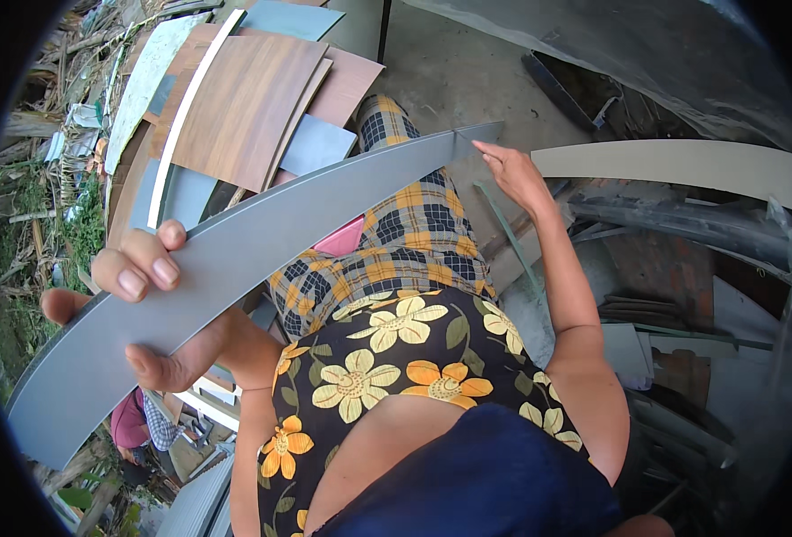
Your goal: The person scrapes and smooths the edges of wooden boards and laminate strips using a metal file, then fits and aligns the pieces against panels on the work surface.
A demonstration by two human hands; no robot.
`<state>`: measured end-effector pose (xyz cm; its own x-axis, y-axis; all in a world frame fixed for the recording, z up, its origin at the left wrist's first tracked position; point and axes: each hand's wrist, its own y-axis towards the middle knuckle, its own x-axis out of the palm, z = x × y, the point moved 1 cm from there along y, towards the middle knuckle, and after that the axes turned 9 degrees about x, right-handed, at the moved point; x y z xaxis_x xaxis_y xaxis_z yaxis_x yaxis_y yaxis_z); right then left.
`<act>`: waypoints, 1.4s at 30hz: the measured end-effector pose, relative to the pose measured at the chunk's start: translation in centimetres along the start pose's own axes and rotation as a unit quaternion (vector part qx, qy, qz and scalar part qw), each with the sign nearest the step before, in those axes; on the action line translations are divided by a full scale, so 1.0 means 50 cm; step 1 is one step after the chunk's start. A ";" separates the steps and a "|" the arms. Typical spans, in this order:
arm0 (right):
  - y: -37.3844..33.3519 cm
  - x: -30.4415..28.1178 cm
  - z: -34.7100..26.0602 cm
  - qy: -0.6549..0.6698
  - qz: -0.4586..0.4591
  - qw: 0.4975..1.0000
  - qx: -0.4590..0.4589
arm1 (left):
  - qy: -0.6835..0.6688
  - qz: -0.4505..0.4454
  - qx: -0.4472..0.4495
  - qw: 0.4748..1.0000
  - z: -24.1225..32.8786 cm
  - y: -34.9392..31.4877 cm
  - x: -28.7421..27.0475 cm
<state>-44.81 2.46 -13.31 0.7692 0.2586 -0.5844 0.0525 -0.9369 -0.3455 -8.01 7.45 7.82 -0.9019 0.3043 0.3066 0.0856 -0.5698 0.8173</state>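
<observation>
A long, narrow grey strip of board [315, 210] slants across my lap, from the lower left up to the far middle. My left hand [159, 304] grips its near part, fingers over the upper edge and thumb on the face. At the strip's far end, my right hand [514, 176] is closed, its fingertips at the lower edge. A thin dark line crosses the strip just left of those fingertips. Whether they pinch the strip or a small tool, I cannot make out. A bit of pink [340, 237] shows below the strip, on my checked trousers [423, 224].
Stacked wood-grain panels [239, 107] lie at the left, with a white strip [190, 116] across them. A beige board [673, 166] juts out at the right, above a dark pipe [673, 219] and leaning offcuts. Another person [132, 425] is at the lower left.
</observation>
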 end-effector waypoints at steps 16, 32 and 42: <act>0.018 -0.038 -0.024 0.002 -0.118 0.993 0.017 | -0.033 -0.014 -0.017 0.999 0.011 -0.004 -0.004; 0.036 -0.023 0.077 -0.144 0.029 0.988 0.048 | -0.035 0.002 -0.020 0.999 -0.014 -0.009 -0.007; 0.001 -0.029 0.009 -0.078 -0.007 0.992 0.094 | 0.000 0.040 -0.022 0.999 -0.006 -0.008 0.000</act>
<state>-46.19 2.15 -12.81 0.6610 0.3175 -0.6799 -0.0697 -0.8762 -0.4769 -8.17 7.46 7.36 -0.8931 0.2555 0.3703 0.1391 -0.6259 0.7674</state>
